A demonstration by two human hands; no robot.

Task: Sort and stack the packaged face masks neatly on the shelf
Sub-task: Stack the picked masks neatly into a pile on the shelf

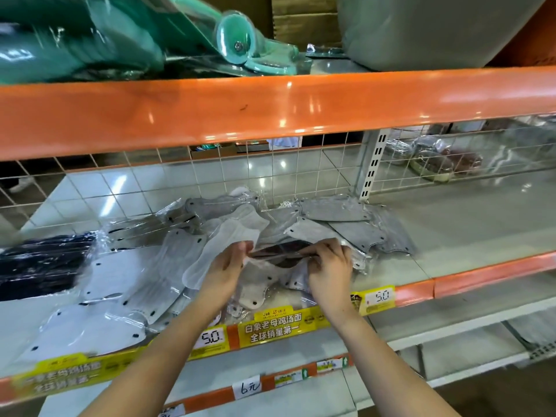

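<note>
Packaged face masks in clear wrap lie scattered on the grey shelf (457, 236). White masks (120, 284) spread at the left front, grey masks (346, 224) pile at the middle back, and black masks (42, 263) are stacked at the far left. Above the pile's middle, a dark mask pack (282, 251) is held level between both hands. My left hand (228, 266) pinches its left end and my right hand (328, 266) grips its right end. A beige mask pack (255, 287) lies just beneath them.
An orange beam (270, 106) of the upper shelf hangs overhead, with green wrapped goods (120, 37) on it. A wire grid (210, 176) backs the shelf. Yellow price labels (276, 326) line the front edge. The shelf's right part is bare; more packs (436, 164) lie beyond the grid.
</note>
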